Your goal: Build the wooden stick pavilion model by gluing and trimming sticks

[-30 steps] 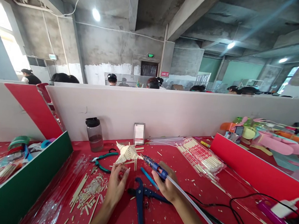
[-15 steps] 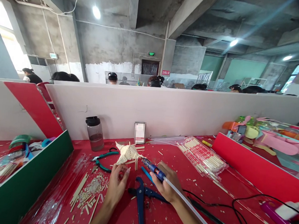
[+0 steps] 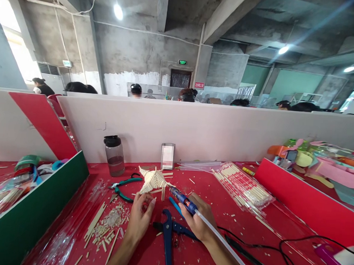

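Observation:
My right hand [image 3: 199,221] is wrapped round a blue glue gun [image 3: 187,202], with a long clear glue stick [image 3: 224,242] running out of its back end. Its nozzle meets the right point of a star-shaped piece built from pale wooden sticks [image 3: 154,180], or is very close to it. At the star's lower edge is my left hand [image 3: 140,218], fingers curled in; whatever they pinch is hidden. Teal-handled pliers [image 3: 125,181] lie left of the star. A dark blue cutter [image 3: 167,232] lies open between my forearms.
Stick offcuts [image 3: 106,228] litter the red table on the left. A water bottle [image 3: 114,158] and a phone-like upright card [image 3: 167,156] stand by the white partition [image 3: 195,129]. Bundled sticks [image 3: 242,185] lie right. A black cable [image 3: 254,245] crosses the right side; green [image 3: 38,203] and red dividers [image 3: 305,202] flank me.
The camera view has shifted slightly, moving the scene a little to the right. Both hands, the glue gun and the star keep nearly the same places relative to one another.

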